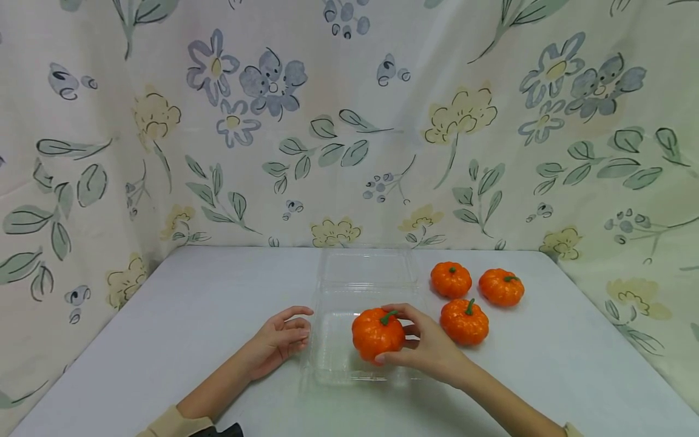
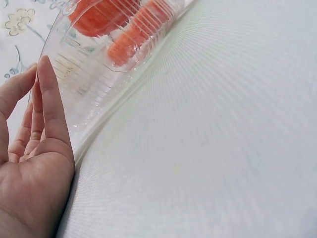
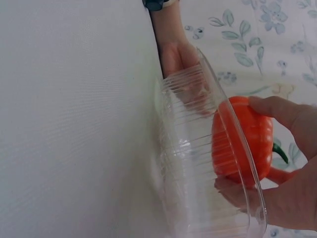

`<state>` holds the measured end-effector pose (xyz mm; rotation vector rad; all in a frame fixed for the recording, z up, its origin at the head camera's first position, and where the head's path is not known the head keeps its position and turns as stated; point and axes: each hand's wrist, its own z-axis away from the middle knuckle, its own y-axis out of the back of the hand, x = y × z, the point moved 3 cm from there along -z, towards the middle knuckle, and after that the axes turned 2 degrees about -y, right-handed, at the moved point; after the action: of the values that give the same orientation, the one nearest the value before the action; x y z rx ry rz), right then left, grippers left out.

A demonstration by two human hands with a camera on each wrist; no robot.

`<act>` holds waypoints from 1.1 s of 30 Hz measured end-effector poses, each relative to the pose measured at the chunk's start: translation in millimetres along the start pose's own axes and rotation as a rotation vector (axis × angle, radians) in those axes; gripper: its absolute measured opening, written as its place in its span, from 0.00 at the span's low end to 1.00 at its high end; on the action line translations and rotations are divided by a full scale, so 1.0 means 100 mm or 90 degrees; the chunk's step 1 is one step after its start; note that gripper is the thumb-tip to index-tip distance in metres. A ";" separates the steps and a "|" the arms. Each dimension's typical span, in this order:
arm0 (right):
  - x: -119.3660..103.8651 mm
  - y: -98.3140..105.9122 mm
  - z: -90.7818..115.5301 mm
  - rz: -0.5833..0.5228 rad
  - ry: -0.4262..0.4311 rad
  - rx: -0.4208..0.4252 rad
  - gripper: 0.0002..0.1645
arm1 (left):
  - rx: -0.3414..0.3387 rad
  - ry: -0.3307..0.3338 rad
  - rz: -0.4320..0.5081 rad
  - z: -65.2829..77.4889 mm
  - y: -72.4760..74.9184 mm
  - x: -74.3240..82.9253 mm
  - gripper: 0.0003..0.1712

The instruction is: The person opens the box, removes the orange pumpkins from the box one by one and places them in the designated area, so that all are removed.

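Note:
My right hand (image 1: 431, 349) grips a small orange pumpkin (image 1: 377, 335) with a green stem, thumb on the near side and fingers on the far side. The pumpkin is at the front part of a clear plastic clamshell box (image 1: 333, 364), whose lid (image 1: 366, 267) lies folded back. In the right wrist view the held pumpkin (image 3: 245, 141) shows partly through the box's clear wall (image 3: 183, 148). My left hand (image 1: 281, 343) stays at the box's left edge, fingers loosely bent; in the left wrist view its fingertips (image 2: 44, 64) are near the rim. Whether they touch it I cannot tell.
Several more orange pumpkins are on the white table (image 1: 218, 285): a rear one (image 1: 450, 280), one farther right (image 1: 501, 287), and a nearer one (image 1: 464, 322) just past my right hand. A flowered curtain (image 1: 349, 152) hangs behind the table.

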<state>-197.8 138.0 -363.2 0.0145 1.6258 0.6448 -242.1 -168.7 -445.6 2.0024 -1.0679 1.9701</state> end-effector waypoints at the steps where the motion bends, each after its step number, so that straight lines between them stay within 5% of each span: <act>1: 0.00 0.01 0.00 0.000 0.000 -0.001 0.44 | 0.000 0.001 0.000 0.00 0.00 0.00 0.20; 33: -0.13 0.39 0.07 0.005 0.017 0.003 0.46 | 0.007 0.007 0.000 0.00 -0.03 0.02 0.20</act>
<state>-203.2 168.3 -335.4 0.0163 1.6533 0.6494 -240.2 -167.5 -442.2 1.9934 -1.0580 1.9893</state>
